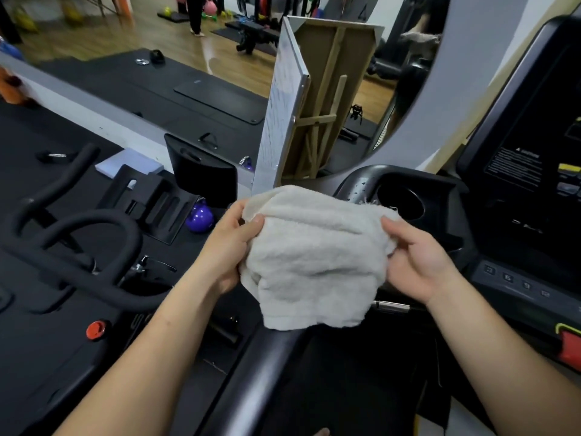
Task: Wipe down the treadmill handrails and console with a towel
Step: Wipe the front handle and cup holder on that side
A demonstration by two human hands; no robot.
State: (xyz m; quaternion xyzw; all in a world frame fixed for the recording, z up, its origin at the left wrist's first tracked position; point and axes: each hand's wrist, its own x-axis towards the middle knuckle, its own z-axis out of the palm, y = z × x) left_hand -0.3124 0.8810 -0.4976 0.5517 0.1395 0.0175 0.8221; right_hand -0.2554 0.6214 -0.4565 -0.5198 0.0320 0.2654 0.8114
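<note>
A bunched white towel [314, 259] hangs in the air above the treadmill's left handrail [267, 372]. My left hand [229, 243] grips its left edge, thumb on top. My right hand [415, 256] pinches its right edge. The dark treadmill console [528, 184] with its screen rises at the right, a row of numbered buttons [515, 281] below it. A round cup holder [405, 199] sits in the console just behind the towel.
An exercise bike's black handlebars [81, 247] stand to the left, with a red knob [96, 330] below. A purple kettlebell [199, 217] sits on the floor. A framed board on an easel [292, 114] leans against the mirror. A red safety key [570, 347] is at the right edge.
</note>
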